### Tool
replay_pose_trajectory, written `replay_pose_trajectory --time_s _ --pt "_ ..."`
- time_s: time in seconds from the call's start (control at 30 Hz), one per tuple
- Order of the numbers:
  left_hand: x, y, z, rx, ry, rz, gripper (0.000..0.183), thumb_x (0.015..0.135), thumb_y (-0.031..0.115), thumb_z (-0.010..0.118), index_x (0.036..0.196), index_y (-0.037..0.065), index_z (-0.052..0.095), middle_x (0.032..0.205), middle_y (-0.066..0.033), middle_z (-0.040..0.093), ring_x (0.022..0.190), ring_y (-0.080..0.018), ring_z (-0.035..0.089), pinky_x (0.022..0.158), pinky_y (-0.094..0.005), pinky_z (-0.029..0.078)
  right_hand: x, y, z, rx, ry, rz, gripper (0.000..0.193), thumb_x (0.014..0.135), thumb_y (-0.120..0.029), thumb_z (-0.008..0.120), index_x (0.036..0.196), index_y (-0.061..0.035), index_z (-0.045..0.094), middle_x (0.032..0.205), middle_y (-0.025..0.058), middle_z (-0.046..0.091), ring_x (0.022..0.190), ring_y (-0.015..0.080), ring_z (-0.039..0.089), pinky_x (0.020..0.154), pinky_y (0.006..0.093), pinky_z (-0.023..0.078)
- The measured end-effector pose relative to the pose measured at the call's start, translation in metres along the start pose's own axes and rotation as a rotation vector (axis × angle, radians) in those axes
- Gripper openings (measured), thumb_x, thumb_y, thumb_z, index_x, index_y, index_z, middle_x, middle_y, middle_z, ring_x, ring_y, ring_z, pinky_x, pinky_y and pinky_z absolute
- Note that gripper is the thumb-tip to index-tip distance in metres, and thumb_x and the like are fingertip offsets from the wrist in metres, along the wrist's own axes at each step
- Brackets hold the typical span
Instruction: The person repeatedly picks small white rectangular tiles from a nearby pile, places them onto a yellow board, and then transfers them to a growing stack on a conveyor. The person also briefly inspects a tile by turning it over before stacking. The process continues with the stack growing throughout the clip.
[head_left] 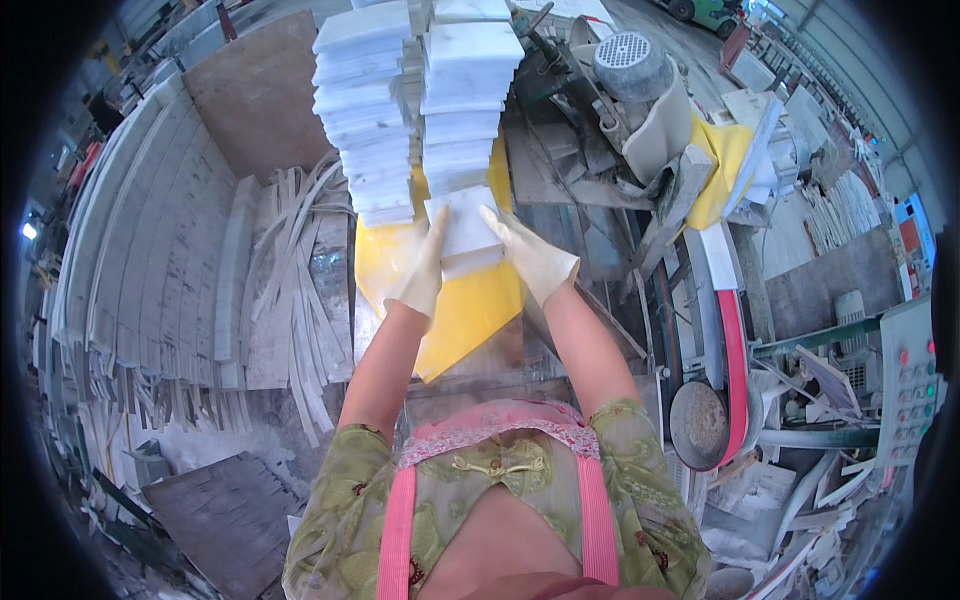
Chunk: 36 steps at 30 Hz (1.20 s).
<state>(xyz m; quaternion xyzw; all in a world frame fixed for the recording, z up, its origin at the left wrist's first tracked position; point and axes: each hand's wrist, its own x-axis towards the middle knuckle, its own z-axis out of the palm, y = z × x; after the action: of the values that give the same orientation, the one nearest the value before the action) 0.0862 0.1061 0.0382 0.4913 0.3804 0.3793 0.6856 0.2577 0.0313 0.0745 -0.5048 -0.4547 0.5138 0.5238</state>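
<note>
Both hands wear cream rubber gloves. Between them is a short stack of square white stone tiles (468, 222), pale with grey veins. My left hand (428, 255) presses its left side, and my right hand (525, 248) grips the right side, with the thumb near the top edge. The tiles sit low over a yellow sheet (470, 315). Just beyond stand two tall piles of like tiles, a left pile (365, 120) and a right pile (465, 100). The underside of the held tiles is hidden, so I cannot tell whether they rest on the sheet.
At left, long stone slabs (150, 220) stand in a row beside loose thin strips (300, 240). A machine with a grey motor (632, 68) stands at the back right, a yellow cloth (718, 170) near it. A red belt (735, 380) and a control panel (908, 380) are farther right.
</note>
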Motion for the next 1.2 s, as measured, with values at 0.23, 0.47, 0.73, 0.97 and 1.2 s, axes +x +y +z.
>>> replay_pose_trajectory --time_s 0.23,0.47,0.73,0.97,1.2 --pt "0.013 -0.005 -0.008 0.062 -0.088 -0.040 0.081 0.098 0.063 0.052 0.153 0.005 0.042 0.159 -0.0128 0.039 0.147 -0.0249 0.035 0.118 -0.0416 0.031 0.026 0.042 -0.021 -0.196 0.071 0.138 0.079 0.100 -0.063 0.044 0.154 -0.0047 0.041 0.154 0.0137 0.048 0.140 0.0198 0.044 0.116 0.0281 0.030" --pt "-0.032 0.022 -0.008 0.166 -0.097 0.032 0.081 0.101 0.064 0.045 0.158 0.007 0.033 0.161 -0.0131 0.036 0.149 -0.0249 0.033 0.121 -0.0392 0.025 0.025 0.058 -0.031 -0.151 0.063 0.075 0.066 0.103 -0.050 0.051 0.150 -0.0041 0.046 0.146 0.0089 0.052 0.132 0.0228 0.050 0.106 0.0395 0.042" --pt "-0.040 0.035 -0.015 0.347 -0.030 0.147 0.078 0.104 0.063 0.034 0.158 0.007 0.031 0.160 -0.0157 0.037 0.148 -0.0302 0.035 0.121 -0.0371 0.026 -0.013 -0.015 0.002 -0.377 0.091 -0.039 0.057 0.107 -0.041 0.041 0.146 -0.0001 0.049 0.147 0.0112 0.053 0.139 0.0210 0.046 0.116 0.0354 0.034" --pt "-0.076 0.002 -0.053 0.357 0.371 0.300 0.052 0.106 0.038 0.043 0.145 0.003 0.046 0.143 -0.0190 0.051 0.134 -0.0280 0.049 0.110 -0.0375 0.040 -0.092 0.020 -0.082 0.019 0.530 -0.107 0.046 0.105 -0.027 0.047 0.138 0.0049 0.055 0.139 0.0238 0.057 0.133 0.0300 0.054 0.117 0.0377 0.037" --pt "-0.109 -0.001 -0.040 -0.162 0.547 0.120 0.030 0.103 0.031 0.054 0.116 0.006 0.067 0.116 -0.0073 0.067 0.101 -0.0173 0.065 0.090 -0.0325 0.051 -0.199 0.081 -0.171 0.132 1.042 -0.017 0.050 0.099 -0.038 0.055 0.130 0.0004 0.062 0.124 0.0213 0.063 0.118 0.0293 0.061 0.104 0.0358 0.048"
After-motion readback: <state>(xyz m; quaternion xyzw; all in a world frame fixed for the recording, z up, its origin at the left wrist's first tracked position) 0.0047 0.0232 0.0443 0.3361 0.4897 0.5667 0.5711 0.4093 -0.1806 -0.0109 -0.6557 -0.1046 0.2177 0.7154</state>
